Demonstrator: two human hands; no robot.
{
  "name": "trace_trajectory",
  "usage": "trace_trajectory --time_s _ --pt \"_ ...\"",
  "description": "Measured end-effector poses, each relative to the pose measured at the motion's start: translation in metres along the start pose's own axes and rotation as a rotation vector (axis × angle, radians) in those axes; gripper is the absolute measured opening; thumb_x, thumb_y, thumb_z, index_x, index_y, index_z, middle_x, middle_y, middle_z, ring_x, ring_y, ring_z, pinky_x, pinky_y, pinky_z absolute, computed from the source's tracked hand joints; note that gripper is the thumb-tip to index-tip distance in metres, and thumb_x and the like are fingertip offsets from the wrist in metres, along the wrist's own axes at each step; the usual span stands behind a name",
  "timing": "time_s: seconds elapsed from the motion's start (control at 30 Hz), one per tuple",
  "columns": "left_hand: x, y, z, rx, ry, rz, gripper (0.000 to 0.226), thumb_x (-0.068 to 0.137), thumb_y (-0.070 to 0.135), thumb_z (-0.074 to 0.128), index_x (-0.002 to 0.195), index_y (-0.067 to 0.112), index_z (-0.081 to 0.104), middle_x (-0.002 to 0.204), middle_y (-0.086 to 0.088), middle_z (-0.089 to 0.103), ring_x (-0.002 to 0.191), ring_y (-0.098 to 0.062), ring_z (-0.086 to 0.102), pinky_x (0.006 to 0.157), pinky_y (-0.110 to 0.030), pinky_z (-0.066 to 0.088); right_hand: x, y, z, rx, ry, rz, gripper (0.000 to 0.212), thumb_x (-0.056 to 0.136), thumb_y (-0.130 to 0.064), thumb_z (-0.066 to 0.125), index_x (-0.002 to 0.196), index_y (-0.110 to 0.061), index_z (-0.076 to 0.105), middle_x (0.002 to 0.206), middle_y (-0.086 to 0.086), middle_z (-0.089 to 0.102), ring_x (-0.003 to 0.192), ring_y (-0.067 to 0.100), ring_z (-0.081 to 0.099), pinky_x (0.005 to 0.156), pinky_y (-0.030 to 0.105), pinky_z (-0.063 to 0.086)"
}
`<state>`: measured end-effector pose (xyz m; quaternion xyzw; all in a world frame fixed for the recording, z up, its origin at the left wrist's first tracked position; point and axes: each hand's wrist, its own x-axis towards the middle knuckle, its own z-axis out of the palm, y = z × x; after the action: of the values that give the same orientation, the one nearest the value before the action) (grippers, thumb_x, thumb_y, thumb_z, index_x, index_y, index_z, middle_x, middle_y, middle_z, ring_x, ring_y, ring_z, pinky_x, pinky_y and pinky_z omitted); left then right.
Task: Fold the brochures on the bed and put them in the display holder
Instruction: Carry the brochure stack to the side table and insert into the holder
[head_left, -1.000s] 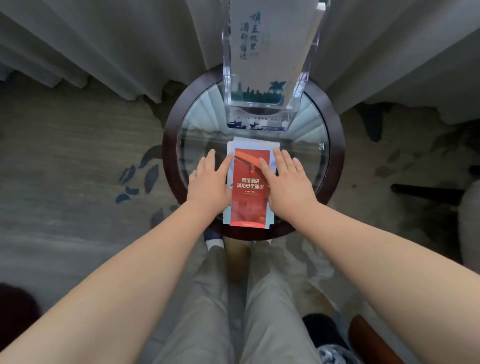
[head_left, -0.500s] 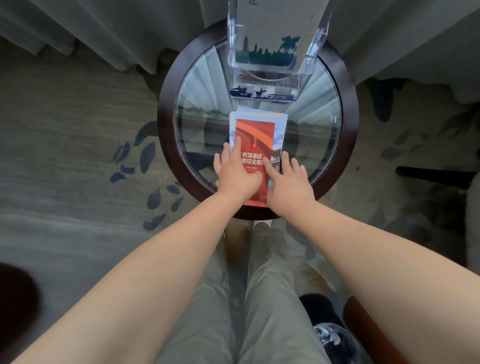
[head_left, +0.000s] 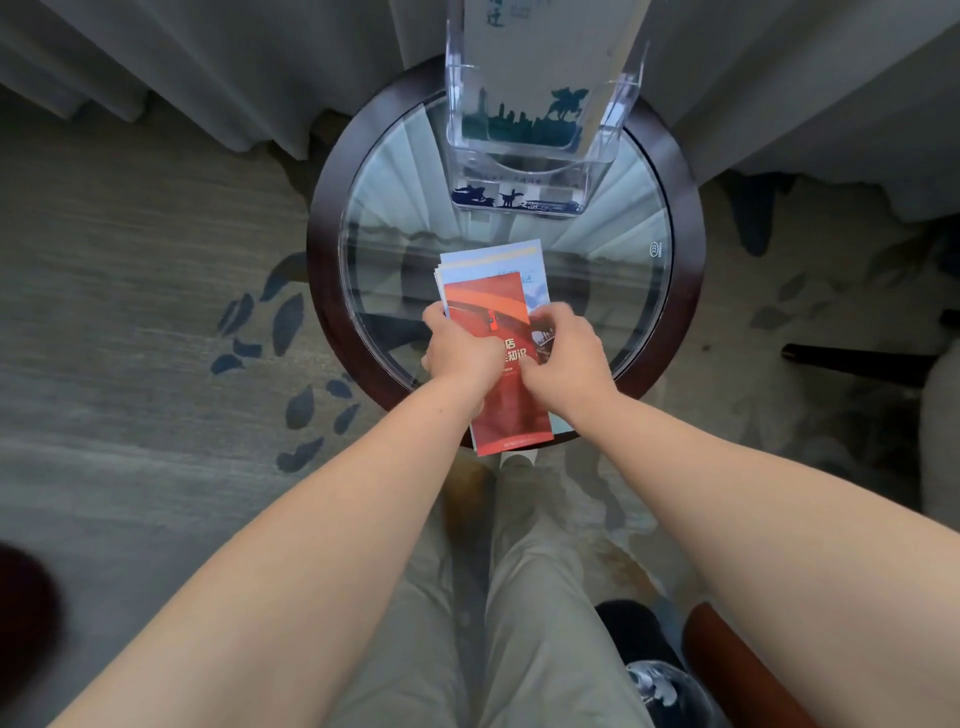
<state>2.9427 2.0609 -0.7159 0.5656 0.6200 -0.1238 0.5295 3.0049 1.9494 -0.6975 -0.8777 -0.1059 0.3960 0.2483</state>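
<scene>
With both hands' fingers (head_left: 550, 317) pinching the brochures (head_left: 493, 306), square their edges on the tabletop (head_left: 597, 291) before loading the holder (head_left: 602, 156).

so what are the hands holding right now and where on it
Both hold the stack of brochures, red one on top: left hand on its left edge, right hand on its right edge, around mid-length.

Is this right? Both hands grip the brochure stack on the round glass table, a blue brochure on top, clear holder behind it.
Not quite: the top brochure is red, and the pale blue ones show only beneath it. The head view shows this. The rest holds: the left hand and right hand grip the stack on the round glass table, with the clear holder behind it.
</scene>
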Motion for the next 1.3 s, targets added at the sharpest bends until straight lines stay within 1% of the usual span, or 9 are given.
trace_trajectory --time_s 0.2,0.4,0.63,0.77,0.87,1.0,1.13,1.23,1.3 --pt "-0.015 0.025 -0.017 0.077 0.055 0.296 0.055 0.084 0.009 0.063 0.127 0.028 0.033 0.108 -0.002 0.066 0.099 -0.025 0.066 0.085 -0.043 0.058 0.007 -0.018 -0.01 0.041 0.149 -0.099 0.088 0.085 -0.01 0.072 0.156 -0.014 0.019 0.141 0.014 0.04 0.117 0.032 0.058 0.099 0.046 0.05" --pt "-0.03 0.055 -0.037 -0.02 0.263 0.668 0.063 0.091 0.004 0.063 0.143 0.01 0.029 0.134 -0.009 0.055 0.123 -0.017 0.055 0.092 -0.002 0.041 0.009 -0.06 -0.031 0.148 0.395 -0.43 0.045 0.091 -0.004 0.062 0.133 -0.003 0.044 0.125 0.012 0.052 0.111 0.023 0.055 0.093 0.036 0.049" --pt "-0.032 0.037 -0.042 -0.071 0.197 0.769 0.064 0.088 0.008 0.068 0.139 0.019 0.031 0.128 -0.005 0.059 0.121 -0.018 0.061 0.102 -0.043 0.053 0.005 -0.047 -0.02 0.232 0.365 -0.401 0.049 0.093 -0.01 0.063 0.134 -0.008 0.037 0.119 0.007 0.06 0.101 0.018 0.057 0.083 0.021 0.041" --pt "-0.032 0.032 -0.041 -0.085 0.205 0.768 0.064 0.084 0.012 0.075 0.134 0.018 0.036 0.123 -0.005 0.062 0.116 -0.017 0.064 0.097 -0.042 0.056 0.005 -0.038 -0.018 0.284 0.412 -0.426 0.057 0.088 -0.01 0.071 0.13 -0.02 0.034 0.127 0.011 0.055 0.116 0.022 0.057 0.099 0.04 0.049" --pt "-0.034 0.027 -0.041 -0.076 0.214 0.752 0.067 0.08 0.013 0.078 0.132 0.021 0.037 0.122 -0.004 0.062 0.114 -0.018 0.065 0.095 -0.043 0.056 0.002 -0.032 -0.018 0.3 0.4 -0.462 0.08 0.085 -0.009 0.077 0.149 -0.011 0.029 0.151 0.016 0.04 0.141 0.025 0.045 0.114 0.044 0.043" --pt "-0.042 0.025 -0.045 -0.071 0.223 0.787 0.072 0.08 0.011 0.077 0.136 0.025 0.034 0.127 -0.001 0.058 0.116 -0.019 0.063 0.098 -0.042 0.054 -0.007 -0.038 -0.025 0.359 0.397 -0.515 0.083 0.083 -0.007 0.08 0.148 -0.002 0.03 0.149 0.013 0.045 0.137 0.023 0.051 0.109 0.046 0.047" --pt "-0.055 0.038 -0.057 0.103 0.326 1.026 0.076 0.084 0.006 0.073 0.144 0.019 0.027 0.131 -0.005 0.051 0.118 -0.019 0.059 0.098 -0.024 0.051 -0.014 -0.052 -0.041 0.263 0.507 -0.646 0.08 0.081 -0.007 0.08 0.145 -0.006 0.031 0.145 0.016 0.044 0.136 0.026 0.048 0.111 0.041 0.046" --pt "-0.053 0.053 -0.068 0.278 0.347 1.118 0.058 0.084 0.002 0.066 0.138 0.019 0.052 0.121 -0.005 0.059 0.11 -0.021 0.062 0.088 -0.037 0.059 -0.013 -0.068 -0.056 0.016 0.518 -0.677 0.081 0.081 -0.008 0.077 0.15 -0.024 0.035 0.152 0.018 0.035 0.143 0.03 0.037 0.111 0.032 0.044" --pt "-0.051 0.059 -0.072 0.41 0.361 1.172 0.044 0.083 0.002 0.061 0.125 0.016 0.065 0.111 -0.005 0.061 0.098 -0.023 0.064 0.074 -0.044 0.058 -0.009 -0.078 -0.06 -0.185 0.55 -0.695 0.063 0.084 -0.006 0.073 0.141 -0.024 0.054 0.158 0.022 0.03 0.148 0.039 0.029 0.115 0.044 0.04"
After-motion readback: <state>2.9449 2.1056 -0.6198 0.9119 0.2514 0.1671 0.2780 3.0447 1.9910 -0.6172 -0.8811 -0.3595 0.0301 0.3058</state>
